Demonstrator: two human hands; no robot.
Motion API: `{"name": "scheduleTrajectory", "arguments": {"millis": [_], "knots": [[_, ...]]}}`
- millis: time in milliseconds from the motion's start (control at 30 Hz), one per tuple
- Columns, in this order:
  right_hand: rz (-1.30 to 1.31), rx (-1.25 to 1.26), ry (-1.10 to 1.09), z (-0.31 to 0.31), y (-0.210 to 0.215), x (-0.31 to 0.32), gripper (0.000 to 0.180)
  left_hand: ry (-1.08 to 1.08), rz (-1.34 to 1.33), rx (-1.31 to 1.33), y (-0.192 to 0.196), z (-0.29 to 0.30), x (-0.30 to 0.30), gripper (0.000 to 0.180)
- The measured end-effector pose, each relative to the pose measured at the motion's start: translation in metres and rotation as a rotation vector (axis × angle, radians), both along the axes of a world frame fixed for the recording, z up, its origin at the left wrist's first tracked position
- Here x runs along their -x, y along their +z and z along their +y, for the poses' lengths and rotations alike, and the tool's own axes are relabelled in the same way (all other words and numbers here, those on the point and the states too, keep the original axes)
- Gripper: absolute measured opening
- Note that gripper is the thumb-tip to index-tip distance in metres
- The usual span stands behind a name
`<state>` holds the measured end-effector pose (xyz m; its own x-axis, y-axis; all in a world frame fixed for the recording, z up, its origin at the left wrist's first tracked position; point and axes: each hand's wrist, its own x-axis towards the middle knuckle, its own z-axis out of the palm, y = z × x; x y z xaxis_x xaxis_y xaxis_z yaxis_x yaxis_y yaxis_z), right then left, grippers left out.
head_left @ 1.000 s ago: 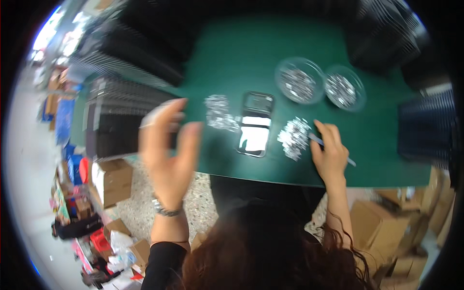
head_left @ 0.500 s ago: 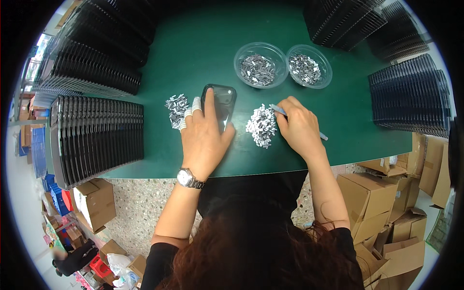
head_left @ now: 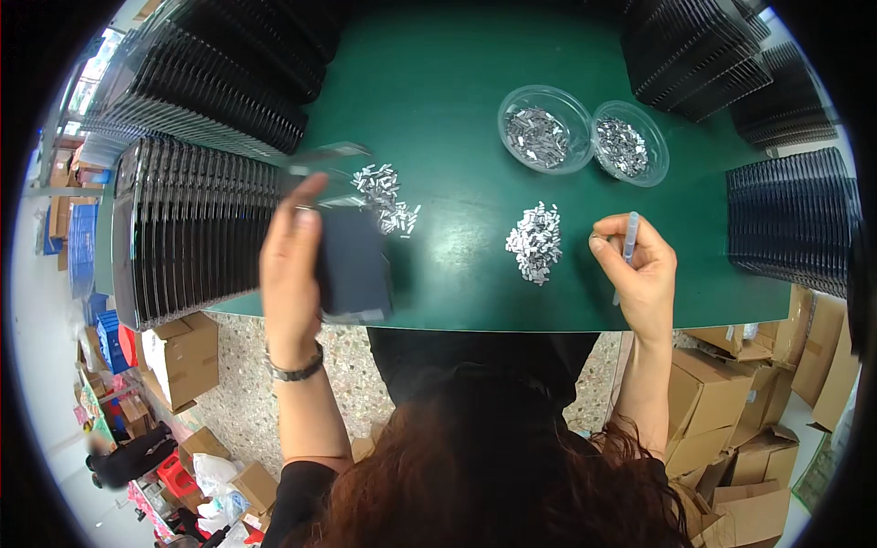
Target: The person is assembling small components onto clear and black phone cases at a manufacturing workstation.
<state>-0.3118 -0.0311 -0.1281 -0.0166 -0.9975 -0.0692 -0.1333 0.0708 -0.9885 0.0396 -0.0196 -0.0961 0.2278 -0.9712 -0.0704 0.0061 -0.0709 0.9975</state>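
My left hand (head_left: 292, 265), smeared by motion, grips a dark, flat phone case (head_left: 354, 265) by its left side, near the table's front edge. A clear, blurred edge of another case (head_left: 333, 155) shows beyond the fingers. Close by lies a loose pile of small grey and white pieces (head_left: 384, 196). My right hand (head_left: 644, 265) is raised with its thumb and forefinger pinched together, and a slim light-blue pen-like tool (head_left: 630, 236) is held across its fingers. Whether a small piece sits in the pinch is unclear. To its left is a pile of small white pieces (head_left: 534, 242).
Two clear round tubs (head_left: 585, 167) (head_left: 662, 173) of small grey pieces stand at the back right of the green table (head_left: 438, 91). Rows of dark cases line the left (head_left: 201, 237) and right (head_left: 790, 224). Cardboard boxes (head_left: 703, 393) sit on the floor; a person (head_left: 132, 457) is far off.
My left hand has moved left and now lifts a case; the case that lay beneath it has left its spot. My right hand has drawn right, away from the white pile. The view has shifted.
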Motion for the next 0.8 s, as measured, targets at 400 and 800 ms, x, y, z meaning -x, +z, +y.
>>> {"name": "scheduleTrajectory", "arguments": {"millis": [400,800], "knots": [[0.363,0.564,0.418,-0.011,0.035,-0.056,0.014,-0.440,-0.679,0.045,-0.006,0.012,0.074,0.014],[0.691,0.591,0.588,-0.018,0.014,-0.064,0.013,-0.515,-0.669,0.084,-0.018,0.009,0.083,0.014]]}}
